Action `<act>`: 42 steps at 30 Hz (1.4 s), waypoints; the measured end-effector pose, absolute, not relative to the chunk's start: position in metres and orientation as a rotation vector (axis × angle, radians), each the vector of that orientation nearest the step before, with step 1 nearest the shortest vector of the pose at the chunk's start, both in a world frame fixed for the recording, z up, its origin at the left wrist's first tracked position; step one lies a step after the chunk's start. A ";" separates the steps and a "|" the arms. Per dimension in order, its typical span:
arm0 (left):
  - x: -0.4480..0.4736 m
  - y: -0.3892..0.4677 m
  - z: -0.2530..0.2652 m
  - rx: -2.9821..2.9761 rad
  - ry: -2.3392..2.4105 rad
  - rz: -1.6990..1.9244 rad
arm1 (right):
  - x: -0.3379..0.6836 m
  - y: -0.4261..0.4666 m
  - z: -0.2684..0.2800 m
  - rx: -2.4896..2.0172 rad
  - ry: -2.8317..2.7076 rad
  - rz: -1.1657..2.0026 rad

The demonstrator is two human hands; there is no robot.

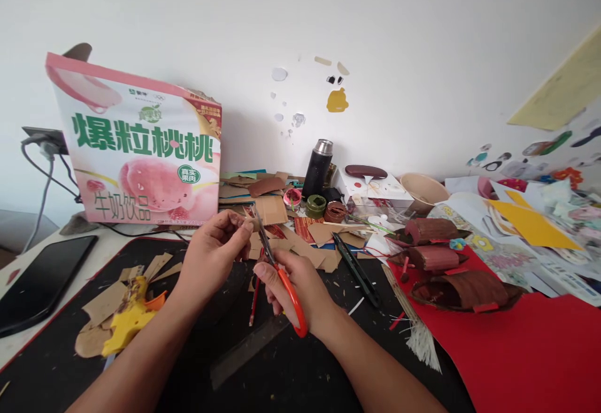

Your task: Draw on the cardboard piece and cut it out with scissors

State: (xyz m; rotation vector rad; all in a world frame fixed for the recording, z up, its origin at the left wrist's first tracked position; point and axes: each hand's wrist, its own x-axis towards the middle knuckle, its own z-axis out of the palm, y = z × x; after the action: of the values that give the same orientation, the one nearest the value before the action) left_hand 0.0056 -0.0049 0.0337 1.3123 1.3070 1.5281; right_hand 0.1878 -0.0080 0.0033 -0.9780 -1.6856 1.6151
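Note:
Orange-handled scissors (297, 306) are gripped in my right hand (305, 281), with the blades pointing up and away toward my left fingertips. My left hand (213, 250) pinches a small tan piece (254, 224), seemingly cardboard, right beside the blades; the fingers partly hide it. Whether the blades touch the piece, I cannot tell. Beneath my hands lie a red pencil (254, 300) and a clear ruler (248, 350) on the black mat (282, 382). To the right of my right hand rests a dark utility knife (357, 269). Cardboard scraps (300, 250) spread behind both hands.
A yellow glue gun (124, 319) lies left of my forearm, near a phone (47, 281). Behind stand a large drink carton (141, 144), a black thermos (317, 169) and paint jars (315, 205). Brown model boats (469, 291) sit on red paper (526, 350) at right.

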 end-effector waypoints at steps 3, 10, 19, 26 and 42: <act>0.006 -0.005 0.033 1.312 1.309 1.527 | 0.187 -0.008 0.003 -0.980 -1.671 1.617; 0.005 -0.005 0.033 1.309 1.322 1.525 | 0.187 -0.006 -0.002 -0.988 -1.723 1.542; 0.006 -0.004 0.032 1.313 1.323 1.518 | 0.186 -0.006 -0.005 -0.975 -1.736 1.473; 0.003 -0.003 0.032 1.310 1.345 1.493 | 0.184 -0.010 -0.010 -1.025 -1.666 1.536; -0.001 -0.001 0.031 1.281 1.340 1.488 | 0.186 -0.006 -0.008 -1.018 -1.767 1.498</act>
State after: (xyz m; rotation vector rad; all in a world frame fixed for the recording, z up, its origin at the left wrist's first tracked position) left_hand -0.0006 -0.0006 0.0307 1.2809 1.3398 1.4885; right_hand 0.1863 -0.0056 -0.0085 -1.0175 -1.7671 1.4977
